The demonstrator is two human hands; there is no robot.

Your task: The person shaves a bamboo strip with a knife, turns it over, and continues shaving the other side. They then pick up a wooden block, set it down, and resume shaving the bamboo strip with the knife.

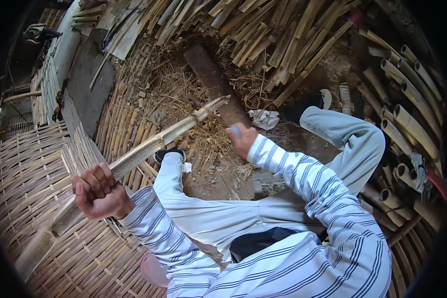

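A long split bamboo pole (156, 144) slants across from the lower left to the middle, its far end resting over a dark wooden board (211, 74). My left hand (100, 191) is closed around the pole near its middle. Right of the pole's far end, my right hand (242, 140) is a closed fist. A bit of blue shows at its fingers, but what it grips is not clear.
Woven bamboo matting (30, 174) covers the left side. Split bamboo strips (283, 39) lie piled at the back, bamboo tubes (407, 114) at the right. Shavings (174, 94) and crumpled white paper (264, 119) lie on the ground. A person (39, 33) is far back left.
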